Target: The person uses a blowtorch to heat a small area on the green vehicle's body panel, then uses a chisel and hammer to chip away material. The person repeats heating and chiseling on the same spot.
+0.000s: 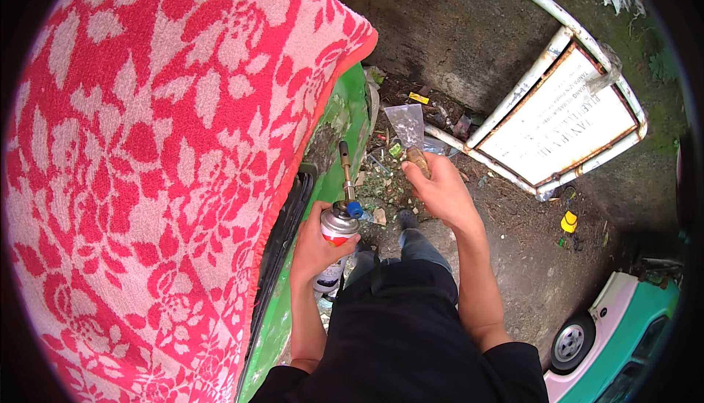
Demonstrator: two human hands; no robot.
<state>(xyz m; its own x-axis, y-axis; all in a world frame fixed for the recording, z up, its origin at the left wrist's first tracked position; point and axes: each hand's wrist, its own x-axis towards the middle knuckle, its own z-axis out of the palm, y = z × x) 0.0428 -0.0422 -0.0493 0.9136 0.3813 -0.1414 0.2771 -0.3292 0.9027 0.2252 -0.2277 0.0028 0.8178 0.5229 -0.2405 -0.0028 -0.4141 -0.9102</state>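
— What is your left hand on?

— A torch. My fingers wrap its can below the metal top, and the nozzle points ahead, away from my body.

— And your right hand?

— Gripping a scraper by the handle. The blade sticks out ahead of my fingers, leaning a little left. It sits to the right of the torch, and the two tools are apart.

— Which edges are close?

— The green panel, just to my left. From above, the nozzle overlaps it; I cannot tell whether they touch. A black strip runs along the panel beside my left hand. The red and pink blanket drapes over the rest, its orange hem following that side.

— Where is there room?

— Between my hands, a gap above the littered ground. The wider stretch lies right of my right forearm, reaching to the parked car at lower right. A yellow object lies on it.

— And ahead?

— Tighter. The sign, in its rusty white frame, leans in ahead and to the right, its lower rail near the scraper. The wall rises beyond.
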